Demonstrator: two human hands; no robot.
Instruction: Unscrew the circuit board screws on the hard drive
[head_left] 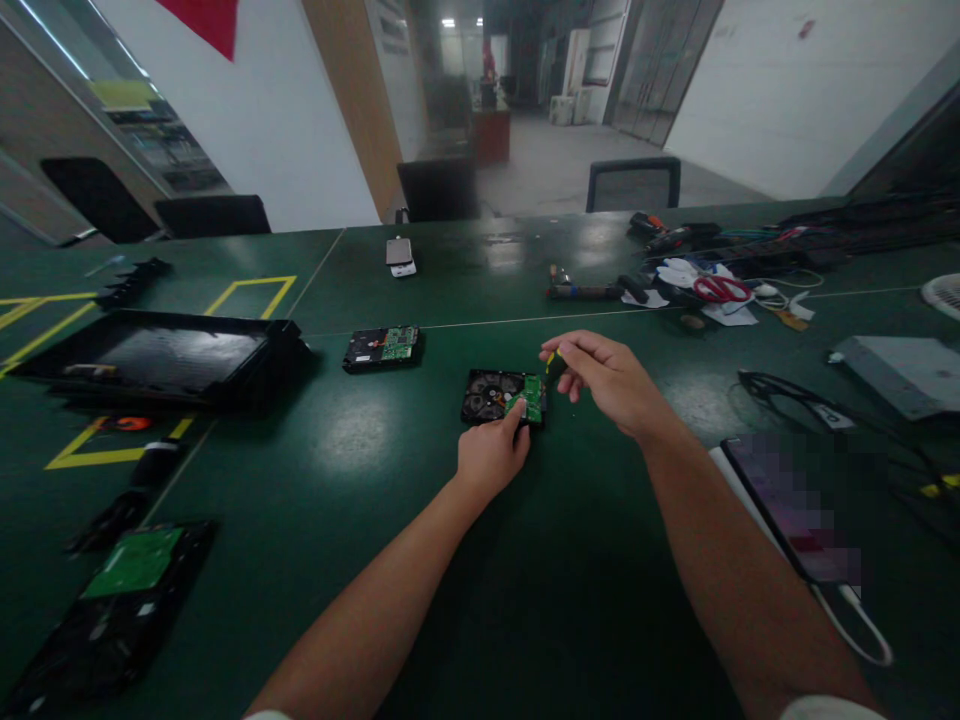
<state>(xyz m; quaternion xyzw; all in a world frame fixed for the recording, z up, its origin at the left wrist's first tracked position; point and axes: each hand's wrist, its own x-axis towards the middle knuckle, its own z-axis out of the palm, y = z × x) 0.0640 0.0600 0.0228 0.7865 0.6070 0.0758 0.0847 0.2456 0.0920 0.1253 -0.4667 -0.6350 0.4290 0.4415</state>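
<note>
A hard drive (486,392) lies on the green table in front of me, its green circuit board facing up. My left hand (491,458) is at its near edge, with one finger stretched onto the board and the others curled, holding the drive down. In the closed fingers of my right hand (609,382) is a small screwdriver (555,365) with a black and yellow handle, just beyond the drive's right end. Its tip is too small to make out. A second hard drive (382,347) rests to the left, board side up.
A black plastic tray (172,355) stands at the left, above another drive with a green board (135,562). To the right are a tablet (787,510) with a white cable and a grey metal box (900,375). Red-handled scissors (721,289), tools and cables crowd the back right.
</note>
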